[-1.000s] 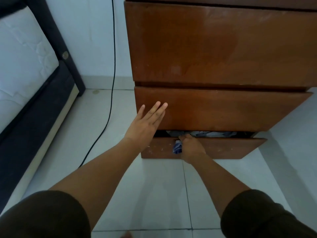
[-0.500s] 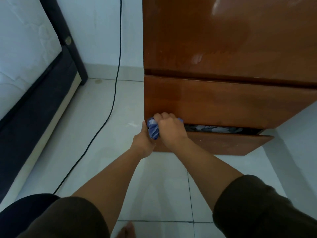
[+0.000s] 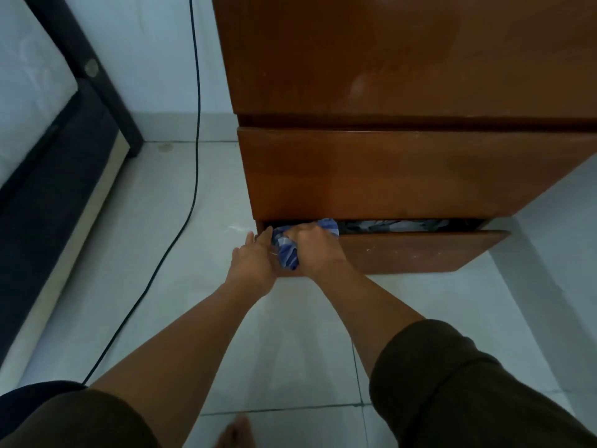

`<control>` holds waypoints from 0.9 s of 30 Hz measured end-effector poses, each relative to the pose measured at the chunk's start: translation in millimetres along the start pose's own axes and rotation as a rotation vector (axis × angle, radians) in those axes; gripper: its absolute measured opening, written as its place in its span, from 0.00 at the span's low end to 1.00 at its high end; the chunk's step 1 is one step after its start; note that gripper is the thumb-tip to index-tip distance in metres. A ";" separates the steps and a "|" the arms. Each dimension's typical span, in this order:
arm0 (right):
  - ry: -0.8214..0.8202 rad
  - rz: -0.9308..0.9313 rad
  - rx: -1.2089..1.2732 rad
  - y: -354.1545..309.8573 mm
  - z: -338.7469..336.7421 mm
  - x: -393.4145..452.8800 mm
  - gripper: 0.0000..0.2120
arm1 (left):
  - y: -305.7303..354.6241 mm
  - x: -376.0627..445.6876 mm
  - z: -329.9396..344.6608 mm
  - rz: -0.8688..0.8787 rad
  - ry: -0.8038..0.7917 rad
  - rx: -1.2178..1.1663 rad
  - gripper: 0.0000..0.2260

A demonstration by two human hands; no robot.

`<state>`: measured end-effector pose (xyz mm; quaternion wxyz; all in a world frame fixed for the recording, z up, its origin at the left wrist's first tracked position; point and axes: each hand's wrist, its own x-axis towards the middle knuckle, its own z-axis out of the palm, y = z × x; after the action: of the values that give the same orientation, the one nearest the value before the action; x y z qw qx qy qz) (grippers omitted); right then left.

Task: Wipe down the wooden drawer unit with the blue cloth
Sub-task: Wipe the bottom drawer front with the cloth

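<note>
Blue cloth (image 3: 288,252) bunched upright in right hand (image 3: 315,250) fingers, left hand (image 3: 255,260) flat against wooden drawer unit (image 3: 387,176)

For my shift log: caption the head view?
Right hand grips blue cloth at bottom drawer's left corner; left hand alongside.

No readable text, label or number anywhere — not on any surface in view.

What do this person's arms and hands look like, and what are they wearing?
Both forearms are bare. The left hand and right hand show no gloves, rings or watch. Loose dark brown sleeves end above the elbows.
</note>
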<state>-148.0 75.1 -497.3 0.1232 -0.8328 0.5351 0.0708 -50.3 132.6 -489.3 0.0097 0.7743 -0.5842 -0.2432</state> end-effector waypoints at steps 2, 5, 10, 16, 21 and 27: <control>0.032 0.000 0.006 17.2 0.0 -5.1 0.09 | 7.4 6.8 4.7 0.044 -0.007 0.055 0.29; 0.063 0.024 0.006 54.7 2.5 -12.5 0.10 | 27.8 15.6 14.4 0.154 -0.019 0.170 0.30; 0.090 0.146 0.102 117.5 -2.6 -33.1 0.10 | 92.3 21.6 32.3 0.333 -0.083 0.280 0.32; 0.120 0.336 0.181 189.3 -8.0 -59.1 0.08 | 163.0 27.1 59.9 0.389 -0.140 0.286 0.33; 0.110 0.493 0.314 244.2 -18.5 -79.8 0.13 | 209.6 20.1 71.4 0.407 -0.167 0.377 0.35; 0.273 0.623 0.402 284.9 -12.0 -89.5 0.13 | 213.5 16.7 79.6 0.396 -0.168 0.462 0.39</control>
<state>-444.4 36.8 -500.4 0.1842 -0.5914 0.7769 -0.1127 -270.0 71.1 -501.7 -0.1676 0.6045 -0.7620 -0.1606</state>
